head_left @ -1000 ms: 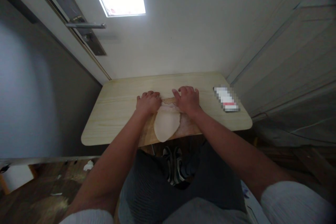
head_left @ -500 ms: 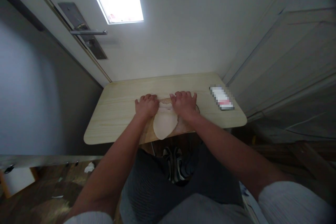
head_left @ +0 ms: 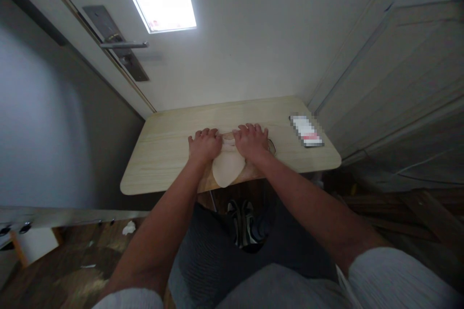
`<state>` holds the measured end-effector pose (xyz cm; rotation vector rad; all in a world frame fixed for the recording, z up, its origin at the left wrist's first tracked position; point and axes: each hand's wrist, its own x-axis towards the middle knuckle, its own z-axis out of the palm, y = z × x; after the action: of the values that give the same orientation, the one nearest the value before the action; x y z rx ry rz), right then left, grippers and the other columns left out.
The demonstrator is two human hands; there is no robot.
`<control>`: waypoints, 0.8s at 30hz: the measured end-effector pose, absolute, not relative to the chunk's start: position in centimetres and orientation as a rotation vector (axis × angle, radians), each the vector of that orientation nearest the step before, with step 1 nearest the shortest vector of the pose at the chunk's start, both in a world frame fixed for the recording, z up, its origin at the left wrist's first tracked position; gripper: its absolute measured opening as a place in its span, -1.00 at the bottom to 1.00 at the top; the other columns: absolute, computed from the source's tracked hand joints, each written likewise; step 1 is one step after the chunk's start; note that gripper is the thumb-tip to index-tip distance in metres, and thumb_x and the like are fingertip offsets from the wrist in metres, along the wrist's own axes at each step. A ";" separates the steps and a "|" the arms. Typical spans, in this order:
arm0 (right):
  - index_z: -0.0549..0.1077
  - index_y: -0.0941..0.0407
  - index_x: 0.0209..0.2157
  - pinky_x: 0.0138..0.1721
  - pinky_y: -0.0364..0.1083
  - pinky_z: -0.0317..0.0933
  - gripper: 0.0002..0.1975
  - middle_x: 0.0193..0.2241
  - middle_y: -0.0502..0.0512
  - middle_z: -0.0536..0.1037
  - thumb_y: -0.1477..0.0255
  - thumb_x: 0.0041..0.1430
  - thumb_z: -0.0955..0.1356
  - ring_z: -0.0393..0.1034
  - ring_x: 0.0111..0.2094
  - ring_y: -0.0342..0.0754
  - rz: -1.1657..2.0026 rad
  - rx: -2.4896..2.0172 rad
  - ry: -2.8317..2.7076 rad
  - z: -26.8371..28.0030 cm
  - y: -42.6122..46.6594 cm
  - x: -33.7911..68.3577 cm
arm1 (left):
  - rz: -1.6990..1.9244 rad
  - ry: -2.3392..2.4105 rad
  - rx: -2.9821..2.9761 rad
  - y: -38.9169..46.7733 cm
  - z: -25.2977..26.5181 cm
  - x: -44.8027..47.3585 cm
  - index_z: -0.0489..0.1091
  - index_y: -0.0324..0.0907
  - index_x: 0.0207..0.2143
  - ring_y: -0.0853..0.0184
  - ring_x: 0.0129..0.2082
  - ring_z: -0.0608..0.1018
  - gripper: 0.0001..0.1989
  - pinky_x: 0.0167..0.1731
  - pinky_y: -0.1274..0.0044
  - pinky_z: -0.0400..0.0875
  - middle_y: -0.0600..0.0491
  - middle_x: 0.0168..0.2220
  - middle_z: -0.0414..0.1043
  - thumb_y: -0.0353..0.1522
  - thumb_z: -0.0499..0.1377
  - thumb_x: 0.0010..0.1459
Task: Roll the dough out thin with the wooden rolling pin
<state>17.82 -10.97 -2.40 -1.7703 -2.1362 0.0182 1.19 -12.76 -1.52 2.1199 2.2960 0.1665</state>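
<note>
A pale, flat piece of what looks like dough (head_left: 227, 170) lies on a brown wooden board (head_left: 208, 182), its rounded end towards me at the board's near edge. Between my hands its far part forms a folded band. My left hand (head_left: 205, 145) is on the left of that band, fingers bent over and pressing down. On the right, my right hand (head_left: 252, 141) does the same, its thumb side facing the left hand. What lies under both palms is hidden. Beside the right hand, a dark loop (head_left: 271, 147) sticks out at the board's edge.
The light wooden table (head_left: 159, 145) stands against a white door with a metal handle (head_left: 123, 45) and bright window. A phone with a blurred screen (head_left: 306, 130) lies at the table's right. Below are my shoes (head_left: 241, 222) and crumpled white paper (head_left: 129, 228) on the floor.
My right hand has shifted slightly left, so the hands are a little closer together and more of the dark loop shows. The view has tilted slightly.
</note>
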 end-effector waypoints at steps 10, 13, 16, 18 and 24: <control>0.49 0.10 0.02 0.08 0.26 0.00 -0.47 0.01 0.29 0.52 0.11 0.41 0.07 0.27 0.06 0.24 0.063 -1.786 -2.148 -2.5 -8.6 17.6 | 0.099 2.215 2.162 -10.7 -1.6 0.5 0.32 0.06 0.19 -0.11 0.17 0.31 -0.49 0.07 -0.07 0.17 -0.13 0.23 0.30 -0.13 -0.21 0.35; 0.50 0.10 0.00 0.06 0.24 0.03 -0.46 -0.02 0.29 0.53 0.09 0.41 0.07 0.30 0.03 0.23 0.061 -1.798 -2.149 -2.7 -7.5 17.4 | 0.090 2.202 2.165 -10.1 -1.4 0.5 0.33 0.05 0.19 -0.12 0.16 0.31 -0.50 0.06 -0.07 0.18 -0.15 0.22 0.30 -0.14 -0.19 0.36; 0.52 0.12 -0.04 0.05 0.22 0.04 -0.43 -0.07 0.30 0.55 0.08 0.42 0.06 0.33 0.00 0.23 0.053 -1.804 -2.128 -2.8 -6.6 17.3 | 0.099 2.209 2.170 -9.5 -1.2 0.6 0.35 0.00 0.16 -0.14 0.15 0.32 -0.52 0.04 -0.08 0.19 -0.19 0.19 0.31 -0.17 -0.18 0.36; 0.53 0.14 -0.07 0.04 0.20 0.04 -0.41 -0.10 0.30 0.56 0.08 0.42 0.04 0.35 -0.02 0.21 0.040 -1.797 -2.113 -2.8 -6.2 17.2 | 0.080 2.220 2.167 -9.3 -0.9 0.7 0.37 -0.03 0.14 -0.14 0.13 0.32 -0.54 0.03 -0.06 0.21 -0.21 0.16 0.33 -0.18 -0.15 0.35; 0.54 0.19 -0.12 0.01 0.17 0.06 -0.33 -0.13 0.35 0.57 0.06 0.42 -0.01 0.37 -0.05 0.20 0.046 -1.801 -2.109 -2.8 -5.2 17.0 | 0.071 2.260 2.164 -8.4 -0.5 0.9 0.41 -0.06 0.07 -0.09 0.10 0.35 -0.58 0.02 0.01 0.24 -0.22 0.10 0.35 -0.23 -0.13 0.35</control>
<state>17.03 -5.22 -2.78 -1.8008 -2.1092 0.0462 0.95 -8.43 -0.55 2.1640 2.2597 0.0707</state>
